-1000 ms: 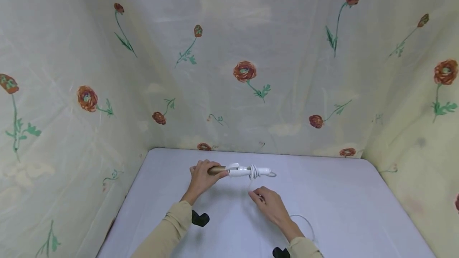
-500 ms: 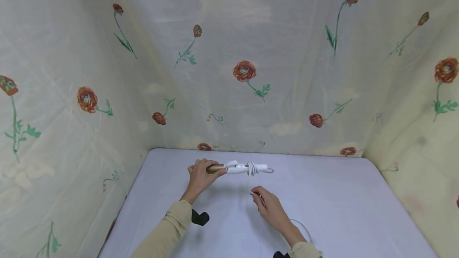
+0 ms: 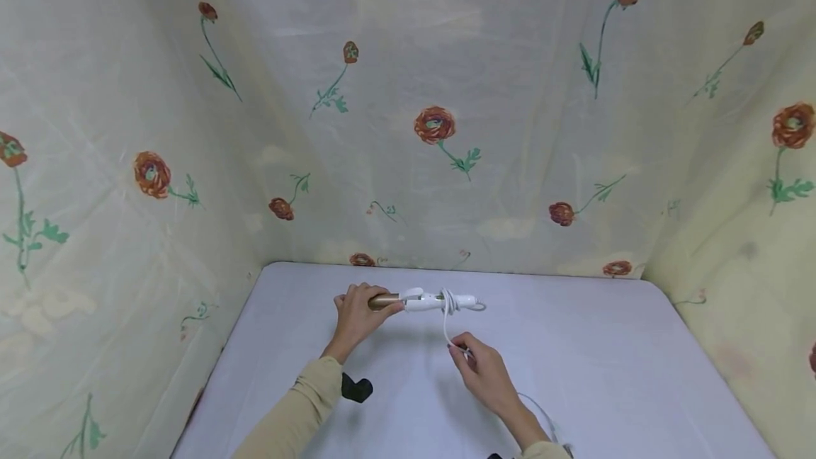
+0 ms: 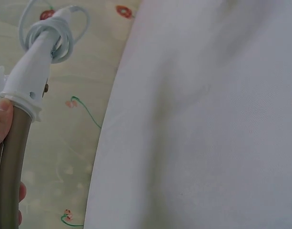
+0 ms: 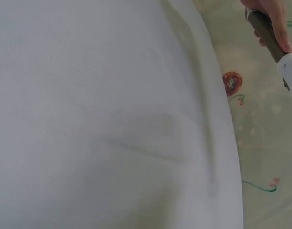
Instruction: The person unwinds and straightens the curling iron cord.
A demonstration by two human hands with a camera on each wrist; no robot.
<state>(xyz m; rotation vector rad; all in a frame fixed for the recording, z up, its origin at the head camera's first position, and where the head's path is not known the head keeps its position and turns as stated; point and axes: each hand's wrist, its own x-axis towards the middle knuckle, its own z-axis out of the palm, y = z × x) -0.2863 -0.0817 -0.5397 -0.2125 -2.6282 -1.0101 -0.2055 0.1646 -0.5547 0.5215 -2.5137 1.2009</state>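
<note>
In the head view a curling iron (image 3: pixel 421 302) is held level above the table, its white handle pointing right. My left hand (image 3: pixel 357 317) grips it by the brown-gold barrel. White cord (image 3: pixel 450 302) is wound in several turns around the handle. From the coils a length of cord hangs in a slack bow to my right hand (image 3: pixel 486 372), which pinches it between thumb and fingers. The left wrist view shows the handle (image 4: pixel 31 71), the coils (image 4: pixel 50 40) and the barrel (image 4: pixel 15 157) close up. In the right wrist view the right hand itself is hidden.
A white-covered table (image 3: pixel 605 353) lies below both hands. Flower-printed sheets (image 3: pixel 510 161) rise at its back and sides. More cord (image 3: pixel 540 411) trails beside the right forearm. A dark rounded piece (image 3: pixel 357 389) shows next to the left sleeve.
The cord between the coils and my right hand hung nearly straight and now bows with slack. My right hand has shifted slightly down and right. The left hand still holds the barrel.
</note>
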